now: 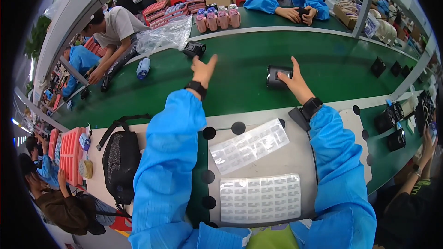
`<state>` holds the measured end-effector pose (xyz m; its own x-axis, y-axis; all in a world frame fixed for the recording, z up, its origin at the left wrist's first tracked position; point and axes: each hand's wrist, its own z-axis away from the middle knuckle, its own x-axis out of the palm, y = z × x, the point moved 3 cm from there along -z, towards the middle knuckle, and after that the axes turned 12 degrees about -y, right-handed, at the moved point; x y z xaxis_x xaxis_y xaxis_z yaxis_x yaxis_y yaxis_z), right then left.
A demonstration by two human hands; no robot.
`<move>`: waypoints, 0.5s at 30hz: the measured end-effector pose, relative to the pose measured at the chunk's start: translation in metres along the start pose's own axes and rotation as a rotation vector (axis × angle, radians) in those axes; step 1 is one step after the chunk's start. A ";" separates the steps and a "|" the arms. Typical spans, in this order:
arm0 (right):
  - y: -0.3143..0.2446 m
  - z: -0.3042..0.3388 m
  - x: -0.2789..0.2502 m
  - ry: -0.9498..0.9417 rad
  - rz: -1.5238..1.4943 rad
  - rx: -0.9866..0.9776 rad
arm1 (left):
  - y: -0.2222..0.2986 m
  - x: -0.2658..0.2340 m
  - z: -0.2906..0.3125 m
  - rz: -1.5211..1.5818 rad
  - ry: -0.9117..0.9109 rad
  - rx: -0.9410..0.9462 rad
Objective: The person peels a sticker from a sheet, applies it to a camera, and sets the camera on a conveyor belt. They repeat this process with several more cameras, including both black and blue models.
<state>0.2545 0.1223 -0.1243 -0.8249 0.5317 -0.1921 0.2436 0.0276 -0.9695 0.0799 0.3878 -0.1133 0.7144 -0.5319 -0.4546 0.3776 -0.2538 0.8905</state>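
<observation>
Green conveyor belt [240, 71] ran across the bench, bowed by the lens. The right hand [293, 79] reached out over it, fingers closed lightly around the near end of a small dark grey cylindrical device [278, 76] that lay on its side on the belt, well out from the worker. The left hand [202, 70] hovered above the belt with fingers spread loosely and thumb up, holding nothing; a second black device [194, 49] sat just beyond it, apart from the fingertips.

Both forearms wore blue sleeves with black wrist straps. Two clear sheets of small labels [249, 145] [260, 198] lay on the grey worktop near the body (many cells looked filled, detail too fine to read). A black mesh bag [121, 159] rested to the left.

Step judged: picking a unit off the belt. The next move would call for a firmer wrap of the right fingers, then a lift toward the worktop without dragging the unit sideways.
</observation>
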 end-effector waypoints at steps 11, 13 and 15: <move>0.024 0.003 -0.038 0.549 0.299 -0.140 | -0.028 0.015 -0.120 -1.241 0.037 0.297; 0.022 0.003 -0.035 0.547 0.242 -0.120 | -0.042 0.002 -0.140 -1.167 0.123 0.296; 0.016 0.002 -0.034 0.580 0.224 -0.142 | -0.046 -0.020 -0.151 -1.021 0.309 0.301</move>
<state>0.2854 0.1030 -0.1338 -0.3451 0.9086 -0.2353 0.4758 -0.0468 -0.8783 0.1373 0.5317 -0.1483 0.2811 0.2535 -0.9256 0.7443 -0.6664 0.0435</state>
